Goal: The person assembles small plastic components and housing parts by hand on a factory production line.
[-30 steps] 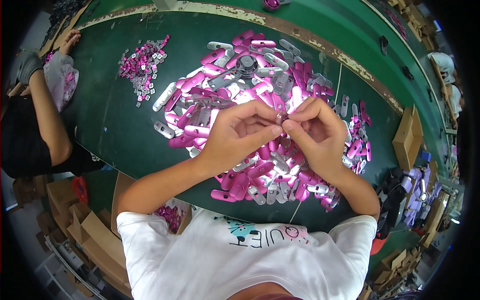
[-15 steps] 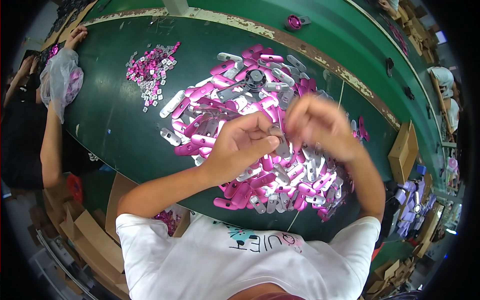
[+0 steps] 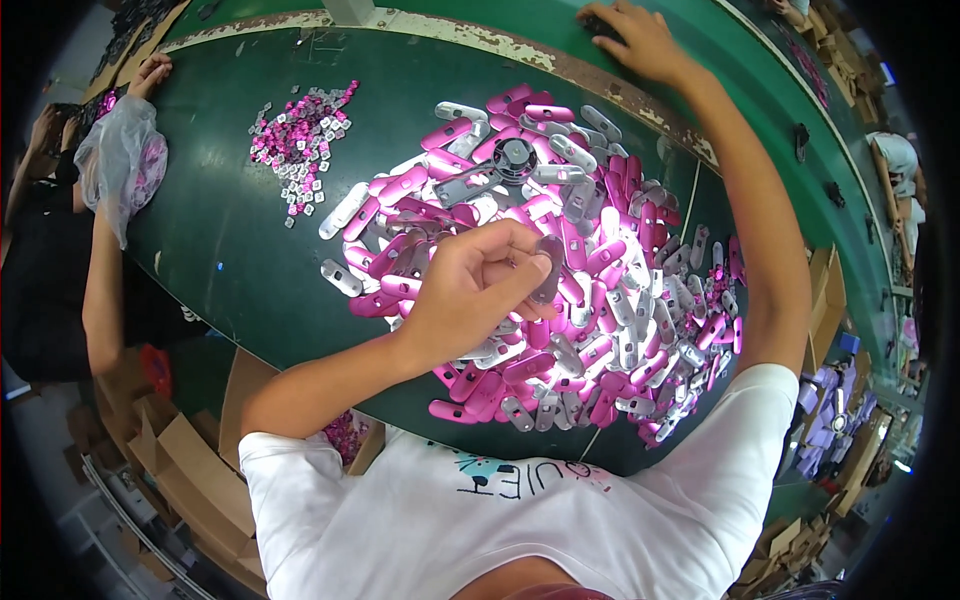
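Dark oval part (image 3: 547, 270) is gripped in a pinch by the left hand (image 3: 478, 285), above the heap of pink and silver shells (image 3: 530, 367); it is held near one end, presumably so most of its face stays uncovered and it is kept clear of the clutter. The right hand (image 3: 635, 42) is stretched past the worn ledge (image 3: 460, 40) to the green strip (image 3: 785, 110), fingers bent at a small dark item (image 3: 597, 26); whether that item is grasped or only touched cannot be told. Shells are piled loosely in front of the body, likely for easy reach. A cluster of tiny pink and clear pieces (image 3: 300, 150) is set well apart on the tabletop (image 3: 200, 220), probably so sizes don't get mixed. A black fan-like piece (image 3: 515, 158) is laid on the heap's far side. As for looks, the pinched part is flat, elongated, rounded-ended, smoky grey-brown and apparently a bit see-through; finer detail is too small to tell.
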A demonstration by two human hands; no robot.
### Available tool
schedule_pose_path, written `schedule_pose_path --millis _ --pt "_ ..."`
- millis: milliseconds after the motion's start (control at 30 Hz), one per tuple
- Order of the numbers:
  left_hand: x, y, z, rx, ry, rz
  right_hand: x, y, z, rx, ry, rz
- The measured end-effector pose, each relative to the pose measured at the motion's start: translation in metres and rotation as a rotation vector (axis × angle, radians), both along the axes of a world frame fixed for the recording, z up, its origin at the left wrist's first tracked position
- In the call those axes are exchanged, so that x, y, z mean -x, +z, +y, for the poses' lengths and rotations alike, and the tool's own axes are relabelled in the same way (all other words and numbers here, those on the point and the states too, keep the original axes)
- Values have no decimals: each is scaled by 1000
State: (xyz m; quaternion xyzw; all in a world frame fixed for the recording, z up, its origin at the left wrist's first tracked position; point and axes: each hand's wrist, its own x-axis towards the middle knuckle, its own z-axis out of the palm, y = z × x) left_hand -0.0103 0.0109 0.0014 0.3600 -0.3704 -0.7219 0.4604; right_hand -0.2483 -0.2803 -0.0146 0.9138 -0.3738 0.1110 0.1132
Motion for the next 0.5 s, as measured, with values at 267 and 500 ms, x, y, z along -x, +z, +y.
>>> schedule_pose_path --millis 267,500 --pt "-4 6 -3 -79 -76 -82 -9 67 138 -698 -228 -1303" --pt "-3 11 -3 -173 -213 -96 -44 49 256 -1044 -41 -1429"
